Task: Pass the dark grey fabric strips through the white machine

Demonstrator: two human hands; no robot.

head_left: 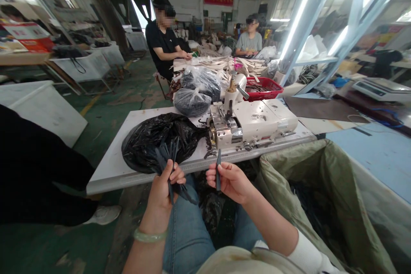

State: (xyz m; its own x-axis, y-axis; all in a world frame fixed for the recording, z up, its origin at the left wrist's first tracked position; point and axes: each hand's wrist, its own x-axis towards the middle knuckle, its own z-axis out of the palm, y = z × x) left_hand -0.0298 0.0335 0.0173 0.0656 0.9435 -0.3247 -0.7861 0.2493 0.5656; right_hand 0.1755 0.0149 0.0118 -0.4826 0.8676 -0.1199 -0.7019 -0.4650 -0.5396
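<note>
My left hand (168, 184) is closed around a bunch of dark strips (167, 154), their ends fanning out above and below the fist. Between the thumb and fingers of my right hand (230, 180) is a single dark strip (218, 171), held upright. Both hands are over my lap, in front of the table edge. Just beyond them stands a cream-coloured machine (257, 122) with a metal head and dark scraps on it. A black plastic bag (141, 141) lies on the table behind my left hand.
Clear bags of dark pieces (192, 102) and a red basket (265, 87) are behind the machine. An open green sack (279, 171) stands at my right. Two people sit at a heaped table ahead; a person's dark-clothed leg (45, 171) is at left.
</note>
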